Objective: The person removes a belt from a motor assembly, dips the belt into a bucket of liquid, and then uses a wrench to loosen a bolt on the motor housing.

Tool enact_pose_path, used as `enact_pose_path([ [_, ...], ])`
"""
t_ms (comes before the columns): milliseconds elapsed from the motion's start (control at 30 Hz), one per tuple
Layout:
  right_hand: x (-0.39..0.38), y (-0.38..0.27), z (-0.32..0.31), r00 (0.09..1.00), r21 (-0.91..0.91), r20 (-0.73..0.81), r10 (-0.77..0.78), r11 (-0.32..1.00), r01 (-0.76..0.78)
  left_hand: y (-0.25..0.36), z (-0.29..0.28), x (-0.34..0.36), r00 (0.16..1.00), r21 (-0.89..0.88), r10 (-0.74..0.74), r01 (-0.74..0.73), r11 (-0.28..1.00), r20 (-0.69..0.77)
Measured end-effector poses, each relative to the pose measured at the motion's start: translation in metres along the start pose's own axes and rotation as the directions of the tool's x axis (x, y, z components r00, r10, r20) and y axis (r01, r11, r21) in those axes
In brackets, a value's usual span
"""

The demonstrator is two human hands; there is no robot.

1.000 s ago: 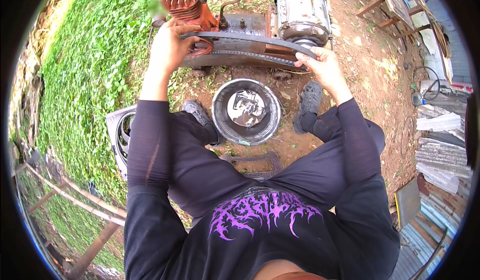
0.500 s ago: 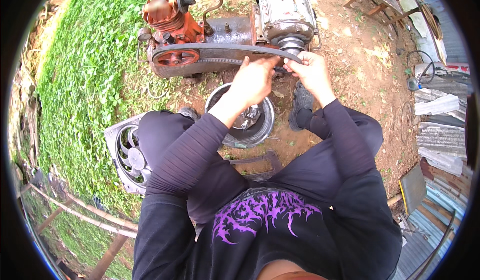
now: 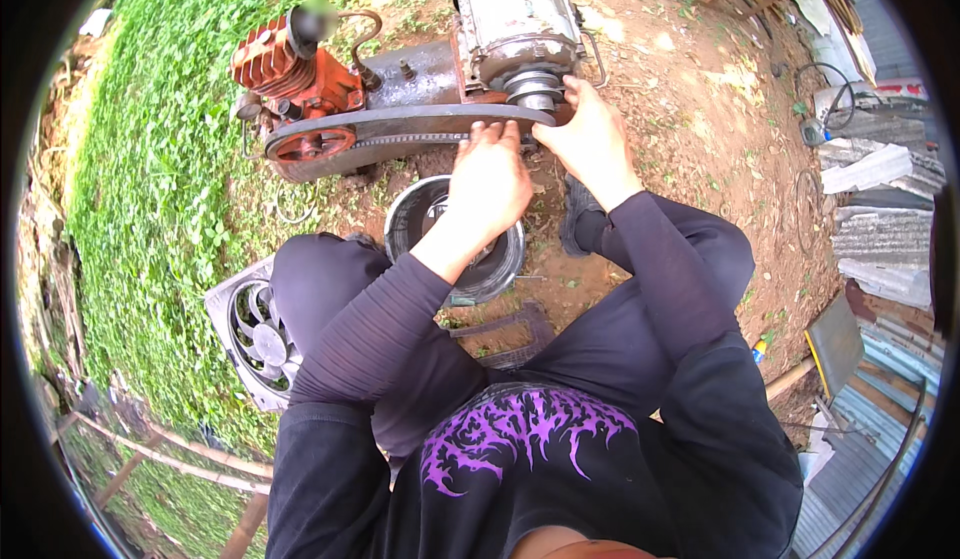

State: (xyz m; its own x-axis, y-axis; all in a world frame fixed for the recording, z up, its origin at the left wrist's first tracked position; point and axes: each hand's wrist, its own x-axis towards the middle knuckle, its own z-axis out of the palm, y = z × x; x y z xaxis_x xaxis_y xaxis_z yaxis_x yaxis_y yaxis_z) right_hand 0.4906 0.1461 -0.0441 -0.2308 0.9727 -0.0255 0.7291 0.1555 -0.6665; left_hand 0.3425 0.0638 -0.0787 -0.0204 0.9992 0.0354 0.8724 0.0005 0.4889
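A black drive belt [image 3: 430, 115] runs from the red spoked flywheel [image 3: 313, 143] of an air compressor pump [image 3: 290, 64] toward the stepped metal pulley [image 3: 533, 89] of a silver motor [image 3: 516, 14]. My left hand [image 3: 490, 181] has its fingers curled over the belt's near side, short of the pulley. At the belt's motor end, my right hand [image 3: 595, 144] grips it with the thumb in front. Its index finger reaches up beside the pulley; the other fingertips are partly hidden.
Below my hands stands a dark round basin [image 3: 508, 264] with metal parts inside. A radiator fan [image 3: 268, 344] lies by my left knee, and a dark frame-like piece [image 3: 535, 329] between my legs. Corrugated sheets [image 3: 880, 234] are stacked at right.
The compressor now appears farther left in view. My left hand's fingers have settled on the belt. My right hand has changed from a close pinch to a wider grip, index finger raised by the pulley.
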Motion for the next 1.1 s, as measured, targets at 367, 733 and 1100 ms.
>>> enact_pose_path([
  [367,0.02,0.023,0.016,0.978,0.272,0.176,0.113,0.949,-0.159,-0.002,0.035,0.008,0.665,-0.776,-0.438,0.616,-0.138,0.605],
  [733,0.037,0.056,0.043,0.963,0.532,0.268,-0.001,0.834,-0.147,-0.013,0.084,0.025,0.867,-0.861,-0.349,0.158,-0.484,0.356],
  [1100,0.035,0.015,0.007,0.978,0.026,0.206,-0.01,1.0,0.004,-0.007,0.101,0.034,0.915,-0.694,-0.232,0.07,-0.716,0.331],
])
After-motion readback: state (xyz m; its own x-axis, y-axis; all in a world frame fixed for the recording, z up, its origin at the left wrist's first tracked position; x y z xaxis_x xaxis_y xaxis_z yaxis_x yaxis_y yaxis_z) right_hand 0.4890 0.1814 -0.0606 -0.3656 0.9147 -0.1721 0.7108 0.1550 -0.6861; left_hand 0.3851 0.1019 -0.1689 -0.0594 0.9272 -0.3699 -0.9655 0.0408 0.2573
